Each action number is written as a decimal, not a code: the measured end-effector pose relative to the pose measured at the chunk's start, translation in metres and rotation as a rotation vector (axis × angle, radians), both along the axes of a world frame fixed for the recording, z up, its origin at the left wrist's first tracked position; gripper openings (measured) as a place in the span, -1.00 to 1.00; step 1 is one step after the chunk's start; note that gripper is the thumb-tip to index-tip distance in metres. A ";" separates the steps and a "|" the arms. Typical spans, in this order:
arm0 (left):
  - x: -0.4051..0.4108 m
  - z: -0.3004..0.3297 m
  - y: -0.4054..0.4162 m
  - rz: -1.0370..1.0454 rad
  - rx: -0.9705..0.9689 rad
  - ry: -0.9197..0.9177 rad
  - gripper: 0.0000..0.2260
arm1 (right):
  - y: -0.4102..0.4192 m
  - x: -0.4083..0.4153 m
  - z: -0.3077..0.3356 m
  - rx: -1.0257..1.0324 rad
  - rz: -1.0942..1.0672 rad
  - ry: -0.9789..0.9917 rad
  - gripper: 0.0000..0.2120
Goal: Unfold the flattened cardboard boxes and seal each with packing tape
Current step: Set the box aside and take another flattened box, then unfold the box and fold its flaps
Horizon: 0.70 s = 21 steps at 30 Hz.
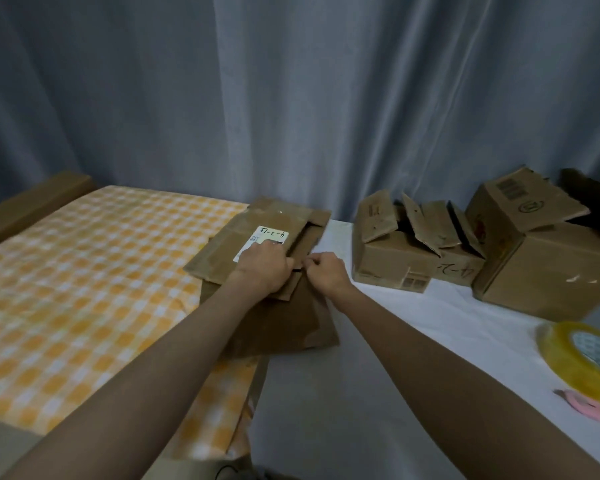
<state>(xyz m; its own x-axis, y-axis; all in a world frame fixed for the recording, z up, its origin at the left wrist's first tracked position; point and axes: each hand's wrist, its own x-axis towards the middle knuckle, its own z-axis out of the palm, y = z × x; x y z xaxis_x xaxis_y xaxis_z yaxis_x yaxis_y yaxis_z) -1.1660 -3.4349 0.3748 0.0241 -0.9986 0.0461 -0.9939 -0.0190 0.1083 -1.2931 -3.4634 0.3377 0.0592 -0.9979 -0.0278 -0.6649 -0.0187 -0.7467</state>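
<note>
The left hand (262, 268) presses the flattened box (257, 237), which stretches away from the person; just right, the right hand (326, 271) pinches its near-right flap edge.

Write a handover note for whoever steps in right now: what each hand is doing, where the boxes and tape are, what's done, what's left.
Left hand presses on the flattened box. Right hand pinches its flap edge.
Another flat piece lies underneath.
Two opened boxes stand to the right with top flaps loose.
Tape roll lies at the near right.
Left: unfold this box, tape all.
</note>
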 end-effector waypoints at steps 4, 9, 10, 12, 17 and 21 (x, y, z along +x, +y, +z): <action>0.006 0.022 0.017 -0.035 -0.131 -0.007 -0.75 | 0.002 0.024 0.017 0.104 -0.191 -0.331 -0.54; 0.023 0.067 0.050 0.012 -0.305 0.190 -0.70 | 0.011 0.036 0.047 0.068 -0.195 -0.472 -0.76; 0.025 0.077 0.056 0.024 -0.332 0.215 -0.70 | 0.017 0.037 0.059 0.034 -0.187 -0.493 -0.75; 0.027 0.099 0.070 0.057 -0.364 0.242 -0.70 | 0.027 0.036 0.082 -0.018 -0.165 -0.500 -0.72; 0.017 0.161 0.103 0.070 -0.287 0.397 -0.81 | 0.071 0.005 0.135 -0.114 -0.107 -0.371 -0.70; -0.003 0.183 0.125 0.001 -0.234 0.537 -0.81 | 0.128 -0.054 0.171 -0.093 -0.085 -0.229 -0.73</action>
